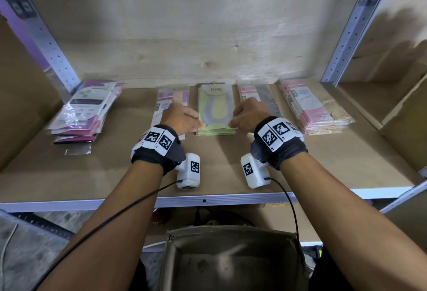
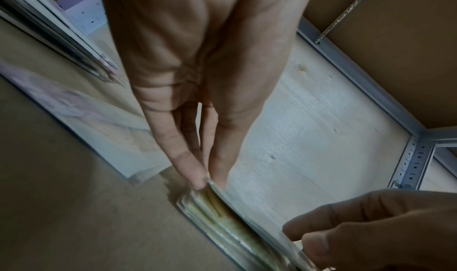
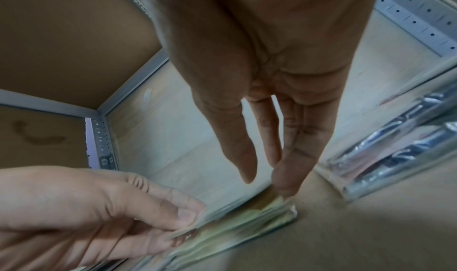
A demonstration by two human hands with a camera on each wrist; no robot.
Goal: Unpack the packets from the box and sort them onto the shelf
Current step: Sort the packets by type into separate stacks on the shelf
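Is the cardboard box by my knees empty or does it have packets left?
Empty as far as visible: the box shows only its bare bottom, though its near part is cut off.

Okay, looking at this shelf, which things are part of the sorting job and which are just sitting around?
Part of the job:
green packet stack, held at its near corners by the left hand and right hand
four other packet piles, e.g. pink stack
shelf
box

Just there:
cardboard cartons at the sides
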